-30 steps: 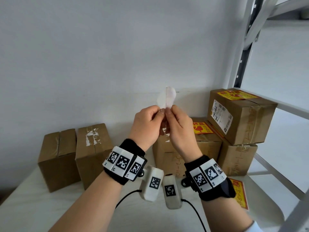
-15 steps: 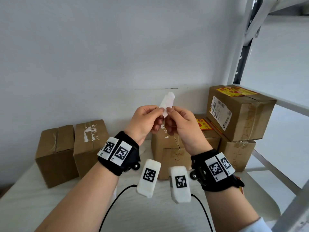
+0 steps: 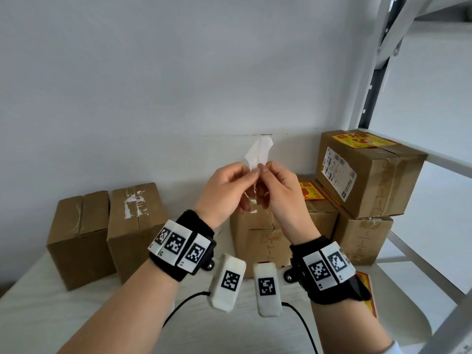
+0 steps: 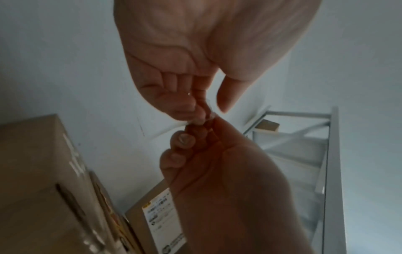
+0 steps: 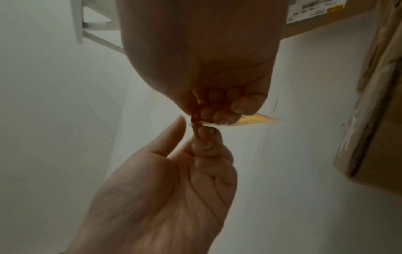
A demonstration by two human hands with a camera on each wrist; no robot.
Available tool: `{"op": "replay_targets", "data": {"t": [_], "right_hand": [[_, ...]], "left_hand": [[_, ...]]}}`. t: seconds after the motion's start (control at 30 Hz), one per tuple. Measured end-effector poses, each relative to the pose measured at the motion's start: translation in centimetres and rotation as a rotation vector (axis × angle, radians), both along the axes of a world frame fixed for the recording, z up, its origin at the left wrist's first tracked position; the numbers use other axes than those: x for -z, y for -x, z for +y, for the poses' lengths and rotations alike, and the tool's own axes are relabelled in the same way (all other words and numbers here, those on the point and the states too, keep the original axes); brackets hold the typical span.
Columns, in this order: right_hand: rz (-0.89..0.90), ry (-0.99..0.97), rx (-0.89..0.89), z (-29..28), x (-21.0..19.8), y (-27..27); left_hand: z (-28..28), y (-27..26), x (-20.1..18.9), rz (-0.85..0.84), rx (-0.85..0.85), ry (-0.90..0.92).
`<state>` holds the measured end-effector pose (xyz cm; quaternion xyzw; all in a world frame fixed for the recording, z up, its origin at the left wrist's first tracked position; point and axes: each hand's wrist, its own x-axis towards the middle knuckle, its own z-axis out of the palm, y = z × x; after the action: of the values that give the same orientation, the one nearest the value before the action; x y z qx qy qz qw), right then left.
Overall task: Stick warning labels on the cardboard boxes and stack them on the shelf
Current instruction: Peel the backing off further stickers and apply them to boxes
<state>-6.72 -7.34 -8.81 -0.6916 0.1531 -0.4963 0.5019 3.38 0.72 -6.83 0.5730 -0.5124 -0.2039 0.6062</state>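
Both forearms rise from the near edge of the bench [image 3: 38,310], wrists bent so the two hands meet in mid-air above its middle. The left hand [image 3: 224,192] and the right hand [image 3: 278,192] face each other, knuckles outward, fingertips touching. Between them they pinch a warning label [image 3: 259,153], each with thumb and forefinger closed on its lower end; the other fingers curl loosely underneath. From the head view the label shows its white back and stands up above the fingertips, bent along its length. The right wrist view shows a strip of its yellow printed face [image 5: 254,121] poking out past the fingers.

Below the hands, toward the far edge of the bench, stands a cardboard box [image 3: 258,238]. Two plain boxes [image 3: 107,233] stand side by side toward the far left corner. At the far right, labelled boxes [image 3: 367,175] are stacked beside the shelf frame [image 3: 370,98]. Another yellow label [image 3: 367,290] lies flat near the right edge, partly hidden by the right wrist band.
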Motion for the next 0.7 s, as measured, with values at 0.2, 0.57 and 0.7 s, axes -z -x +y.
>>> {"op": "replay_targets", "data": {"t": [0.2, 0.57, 0.7], "right_hand": [[0.013, -0.064, -0.043, -0.7, 0.1, 0.5], [-0.115, -0.338, -0.304, -1.0, 1.1, 0.1], [-0.116, -0.358, -0.303, -0.5, 1.5, 0.0]], "left_hand": [[-0.5, -0.2, 0.7, -0.127, -0.024, 0.037], [-1.1, 0.1, 0.6, 0.019, 0.047, 0.019], [-0.8, 0.3, 0.7, 0.011, 0.052, 0.014]]}}
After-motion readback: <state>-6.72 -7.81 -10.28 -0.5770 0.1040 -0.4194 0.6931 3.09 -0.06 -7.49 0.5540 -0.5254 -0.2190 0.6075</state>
